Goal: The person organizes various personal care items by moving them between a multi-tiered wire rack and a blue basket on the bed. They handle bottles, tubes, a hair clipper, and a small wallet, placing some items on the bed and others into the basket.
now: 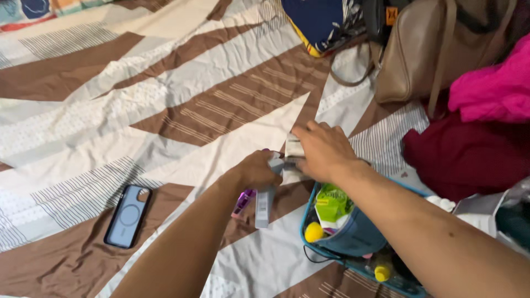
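My left hand (255, 170) is closed around a grey tube-like package (264, 205) that hangs down from its fist over the bed. My right hand (323, 150) reaches across from the right, and its fingers pinch a small white-grey packet (293, 148) right beside the left hand. The two hands touch at the packet. A small purple item (243, 201) lies on the sheet just under my left wrist. Below my right forearm sits an open blue pouch (359, 240) with a green packet (330, 203) and yellow-capped items (313, 232) inside.
A phone in a blue case (128, 216) lies at the lower left on the brown, white and grey patterned bedsheet (182, 83). A tan handbag (436, 49), pink cloth (497, 88), maroon cloth (469, 157) and a navy patterned cushion (320, 22) crowd the right and top.
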